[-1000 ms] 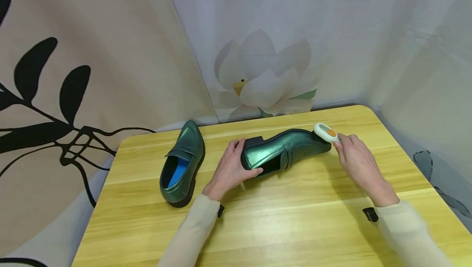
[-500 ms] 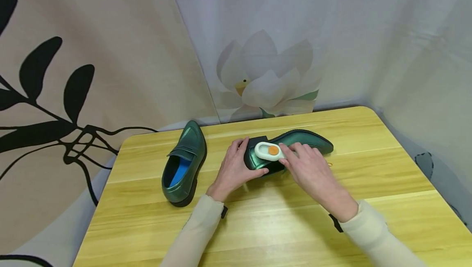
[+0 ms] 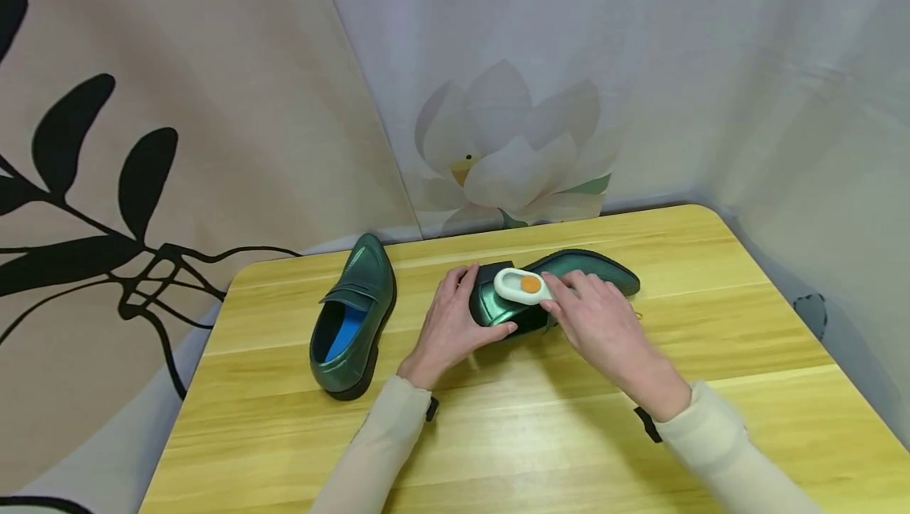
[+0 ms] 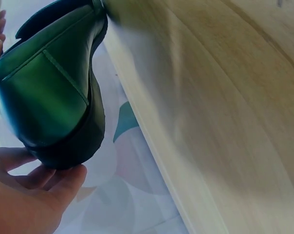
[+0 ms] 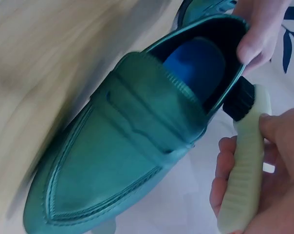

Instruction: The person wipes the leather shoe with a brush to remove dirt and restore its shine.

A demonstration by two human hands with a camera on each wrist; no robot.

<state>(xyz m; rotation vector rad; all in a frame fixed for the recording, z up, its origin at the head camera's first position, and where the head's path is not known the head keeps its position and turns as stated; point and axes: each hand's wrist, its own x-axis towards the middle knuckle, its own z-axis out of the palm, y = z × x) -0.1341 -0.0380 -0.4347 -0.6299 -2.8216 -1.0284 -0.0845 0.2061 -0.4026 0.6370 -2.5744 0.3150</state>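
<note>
A green metallic loafer point(image 3: 600, 268) lies tipped on its side, toe to the right. Its heel end sits in the grip of my left hand point(image 3: 455, 326), thumb at the opening and fingers around the back. My right hand point(image 3: 604, 332) holds a white brush point(image 3: 517, 287) with an orange oval on it. In the right wrist view, the brush's black bristles point(image 5: 240, 99) meet the loafer's side close to the opening, and the blue insole point(image 5: 198, 68) shows inside. From the left wrist, the dark heel point(image 4: 71, 148) appears against the fingertips. A matching loafer point(image 3: 355, 293) stands upright to the left.
Both shoes are on a light wooden table point(image 3: 540, 435) with rounded back corners. Behind it hangs a pale curtain point(image 3: 284, 103) printed with black leaves and a flower. A small reddish loop point(image 3: 637, 315) shows beside my right hand.
The brush went from the loafer's toe leftward to its heel side, then shifted slightly right. My left hand has kept its hold, and the upright loafer has stayed put.
</note>
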